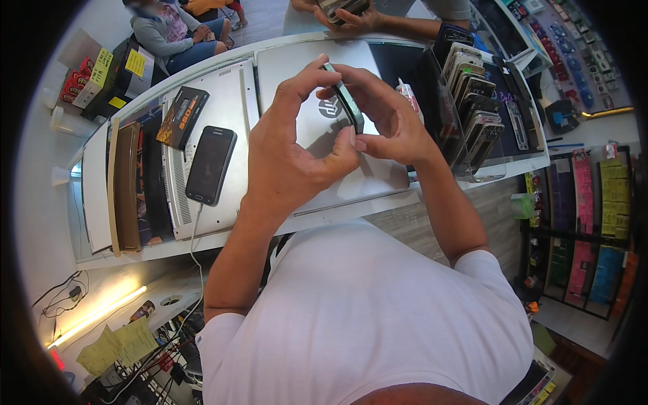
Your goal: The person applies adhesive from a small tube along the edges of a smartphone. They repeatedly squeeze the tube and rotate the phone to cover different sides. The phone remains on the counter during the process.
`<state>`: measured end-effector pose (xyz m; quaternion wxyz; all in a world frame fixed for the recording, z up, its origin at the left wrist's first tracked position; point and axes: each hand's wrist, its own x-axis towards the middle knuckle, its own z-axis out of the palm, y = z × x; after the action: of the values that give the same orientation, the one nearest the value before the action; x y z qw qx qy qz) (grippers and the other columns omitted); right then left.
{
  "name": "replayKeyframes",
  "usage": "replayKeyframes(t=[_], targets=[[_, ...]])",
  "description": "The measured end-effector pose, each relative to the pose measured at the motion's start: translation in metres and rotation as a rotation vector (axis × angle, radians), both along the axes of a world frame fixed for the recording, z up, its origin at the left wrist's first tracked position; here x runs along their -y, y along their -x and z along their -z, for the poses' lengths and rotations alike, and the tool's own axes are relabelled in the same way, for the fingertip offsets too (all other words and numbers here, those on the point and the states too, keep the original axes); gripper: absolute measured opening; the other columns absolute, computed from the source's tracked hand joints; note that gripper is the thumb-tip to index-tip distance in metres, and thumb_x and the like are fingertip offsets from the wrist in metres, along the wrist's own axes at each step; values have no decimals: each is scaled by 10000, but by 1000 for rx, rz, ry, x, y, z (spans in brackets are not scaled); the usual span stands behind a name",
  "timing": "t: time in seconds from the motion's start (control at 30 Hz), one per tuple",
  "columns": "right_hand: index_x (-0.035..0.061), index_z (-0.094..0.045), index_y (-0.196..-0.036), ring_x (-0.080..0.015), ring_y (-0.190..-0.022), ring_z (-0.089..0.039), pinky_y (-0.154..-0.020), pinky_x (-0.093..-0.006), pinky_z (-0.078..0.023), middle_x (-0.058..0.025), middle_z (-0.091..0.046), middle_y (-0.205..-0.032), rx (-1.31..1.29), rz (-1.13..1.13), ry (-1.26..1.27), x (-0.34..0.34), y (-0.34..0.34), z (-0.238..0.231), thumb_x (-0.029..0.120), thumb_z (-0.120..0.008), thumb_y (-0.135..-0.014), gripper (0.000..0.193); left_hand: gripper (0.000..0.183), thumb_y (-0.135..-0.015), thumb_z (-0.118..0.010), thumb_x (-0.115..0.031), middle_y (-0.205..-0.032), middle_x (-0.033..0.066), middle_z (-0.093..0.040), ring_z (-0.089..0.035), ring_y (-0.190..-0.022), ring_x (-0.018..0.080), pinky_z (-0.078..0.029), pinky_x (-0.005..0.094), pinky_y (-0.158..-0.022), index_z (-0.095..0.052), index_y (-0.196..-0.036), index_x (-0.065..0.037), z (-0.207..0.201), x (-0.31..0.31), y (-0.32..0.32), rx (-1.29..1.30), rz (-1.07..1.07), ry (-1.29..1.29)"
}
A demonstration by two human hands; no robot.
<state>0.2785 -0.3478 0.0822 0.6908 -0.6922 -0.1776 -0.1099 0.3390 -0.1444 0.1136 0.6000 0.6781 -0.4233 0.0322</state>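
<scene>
Both hands hold a slim phone (347, 101) on edge above a closed silver laptop (317, 128) on the glass counter. My left hand (287, 148) pinches its top and lower end between index finger and thumb. My right hand (388, 118) wraps around its right side, fingers over the top. The phone's face is turned away and mostly hidden.
A black phone (210, 165) with a white cable lies on a second laptop (223, 88) at left, beside a dark small box (182, 116). A rack of phones (472, 101) stands at right. Another person's hands (347, 17) hold a phone across the counter; a seated person (172, 34) is far left.
</scene>
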Motion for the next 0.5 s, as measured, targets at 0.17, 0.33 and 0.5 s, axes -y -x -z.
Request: replayKeyframes(t=[0.17, 0.33, 0.5], targets=[[25, -429, -1603, -271, -1346, -567, -1237, -460, -398, -128, -550, -1450, -21, 48, 2, -2, 5, -3, 151, -913, -775, 968, 529, -792, -751, -69, -1504, 242, -600, -650, -1320, 326, -488, 430, -1157, -578, -1291, -39, 2, 2, -1, 68, -3, 20], [31, -428, -1597, -274, -1364, -557, -1247, -463, -383, -137, -548, -1477, -32, 45, -23, -2, 8, -4, 202, -930, -769, 983, 517, -771, -794, -79, -1525, 244, -569, -652, -1307, 359, -523, 454, -1100, -604, -1251, -74, 2, 3, -8, 208, 52, 63], [33, -428, -1595, -276, -1393, -539, -1264, -464, -356, -137, -536, -1505, -31, 40, -45, 0, 9, -1, 249, -930, -756, 1001, 499, -740, -903, -156, -1456, 100, -551, -694, -1214, 315, -622, 410, -949, -656, -1174, -158, -1, 3, -15, 254, 80, 50]])
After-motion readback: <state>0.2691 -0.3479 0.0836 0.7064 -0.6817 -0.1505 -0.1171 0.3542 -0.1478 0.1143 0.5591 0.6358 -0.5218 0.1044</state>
